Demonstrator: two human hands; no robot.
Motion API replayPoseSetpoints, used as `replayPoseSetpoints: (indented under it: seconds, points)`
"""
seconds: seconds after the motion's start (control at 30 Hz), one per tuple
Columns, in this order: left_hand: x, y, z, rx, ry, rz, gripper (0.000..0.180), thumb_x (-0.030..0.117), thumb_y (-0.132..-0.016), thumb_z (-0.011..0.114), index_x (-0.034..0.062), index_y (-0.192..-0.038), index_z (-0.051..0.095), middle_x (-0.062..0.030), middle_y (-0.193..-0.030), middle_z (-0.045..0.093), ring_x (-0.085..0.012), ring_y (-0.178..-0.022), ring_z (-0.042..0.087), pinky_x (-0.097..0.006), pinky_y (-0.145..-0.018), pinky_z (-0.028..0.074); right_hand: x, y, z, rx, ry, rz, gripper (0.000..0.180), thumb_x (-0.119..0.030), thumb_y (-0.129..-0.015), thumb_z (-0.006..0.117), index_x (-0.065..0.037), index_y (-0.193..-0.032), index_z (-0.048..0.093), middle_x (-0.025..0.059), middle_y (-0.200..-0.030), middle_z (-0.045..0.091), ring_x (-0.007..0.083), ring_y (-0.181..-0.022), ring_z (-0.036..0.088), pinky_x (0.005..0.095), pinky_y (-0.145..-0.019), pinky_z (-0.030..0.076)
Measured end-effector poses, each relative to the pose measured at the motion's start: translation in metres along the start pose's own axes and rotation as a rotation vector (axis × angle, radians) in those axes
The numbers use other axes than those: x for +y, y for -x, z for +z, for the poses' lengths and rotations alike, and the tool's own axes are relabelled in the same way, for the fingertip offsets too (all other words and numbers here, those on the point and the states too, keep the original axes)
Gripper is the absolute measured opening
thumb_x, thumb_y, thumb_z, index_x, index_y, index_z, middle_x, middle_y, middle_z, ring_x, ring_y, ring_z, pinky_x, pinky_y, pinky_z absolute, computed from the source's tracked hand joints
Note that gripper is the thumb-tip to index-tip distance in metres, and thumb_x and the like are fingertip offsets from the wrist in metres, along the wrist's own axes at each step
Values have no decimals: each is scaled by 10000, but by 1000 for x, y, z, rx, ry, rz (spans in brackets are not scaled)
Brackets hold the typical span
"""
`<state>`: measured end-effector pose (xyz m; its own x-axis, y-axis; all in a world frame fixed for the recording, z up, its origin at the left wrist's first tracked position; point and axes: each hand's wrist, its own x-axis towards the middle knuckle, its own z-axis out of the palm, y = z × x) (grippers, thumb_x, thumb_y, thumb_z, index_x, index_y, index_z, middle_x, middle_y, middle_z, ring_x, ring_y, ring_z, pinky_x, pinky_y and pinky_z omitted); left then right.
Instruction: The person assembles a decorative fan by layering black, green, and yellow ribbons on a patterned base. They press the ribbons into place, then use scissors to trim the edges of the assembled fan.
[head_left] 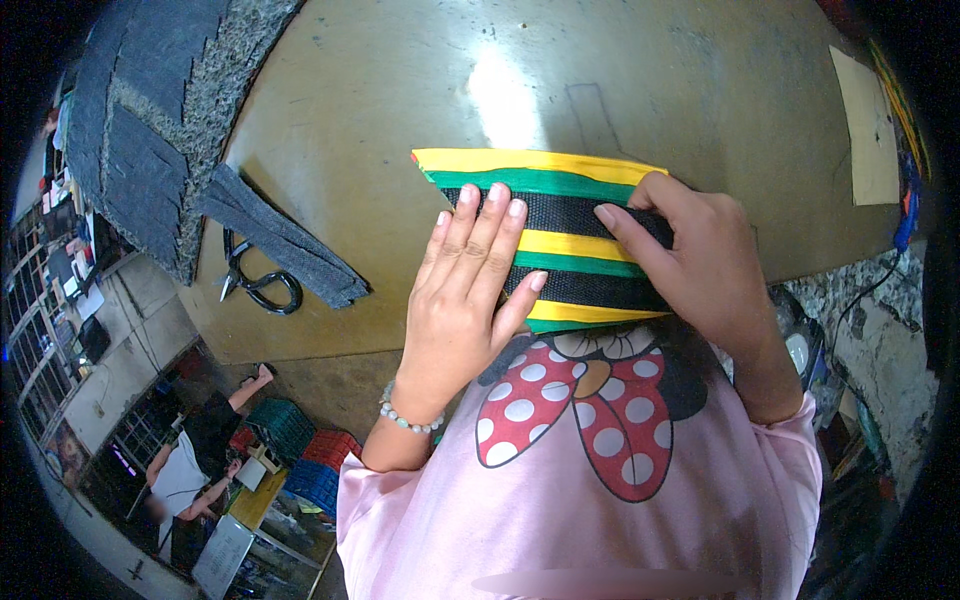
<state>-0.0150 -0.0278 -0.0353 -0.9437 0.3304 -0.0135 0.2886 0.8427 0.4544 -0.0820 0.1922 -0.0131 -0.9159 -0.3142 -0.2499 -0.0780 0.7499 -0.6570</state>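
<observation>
A striped piece of fabric or webbing (pixel 585 243) in black, yellow and green lies at the near edge of the table, close to my body. My left hand (pixel 458 280) rests flat on its left part, fingers stretched out and pointing away from me. At the right end, my right hand (pixel 708 245) grips the piece, thumb on top and the other fingers curled, partly hidden at the edge. To the left of my left hand lie dark grey fabric strips (pixel 290 240) and black-handled scissors (pixel 262 283).
Dark grey textured sheets (pixel 140 130) cover the far left of the brown worktable (pixel 400 80). A beige card (pixel 865 125) lies at the right, near coloured cords (pixel 908 205). Beyond the table at lower left, a person (pixel 195 470) sits near plastic crates (pixel 315 480).
</observation>
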Motion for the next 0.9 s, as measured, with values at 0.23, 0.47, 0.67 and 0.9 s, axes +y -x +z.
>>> replayPoseSetpoints:
  seconds: [0.23, 0.47, 0.67, 0.9]
  points:
    - [0, 1, 1, 2, 2, -7, 624, 248, -873, 693, 35, -1421, 482, -158, -1488, 444, -332, -1407, 380, -480, -1136, 311, 1, 0, 4, 78, -8, -57, 259, -250, -880, 713, -18, -818, 618, 166, -665, 633, 303, -573, 653, 369, -518, 467]
    - [2, -2, -1, 4, -4, -11, 612, 243, -876, 688, 34, -1416, 487, -164, -1484, 447, -337, -1402, 387, -482, -1135, 310, -5, 1, 1, 11, 50, 3, 262, -290, -906, 652, -39, -839, 612, 160, -734, 670, 359, -681, 676, 463, -617, 527]
    - [28, -10, -10, -30, -177, -59, 608, 252, -903, 644, 15, -1431, 456, -188, -1491, 426, -360, -1410, 365, -506, -1149, 260, -6, 1, 3, 27, 115, 12, 270, -292, -893, 675, -36, -835, 618, 173, -722, 655, 350, -652, 668, 434, -594, 513]
    - [34, -23, 16, -18, -20, -6, 639, 270, -913, 627, -4, -1449, 416, -215, -1524, 364, -387, -1434, 307, -494, -1160, 243, -2, 3, 4, -5, 106, -16, 302, -349, -918, 622, -62, -837, 580, 179, -674, 650, 364, -638, 674, 461, -563, 533]
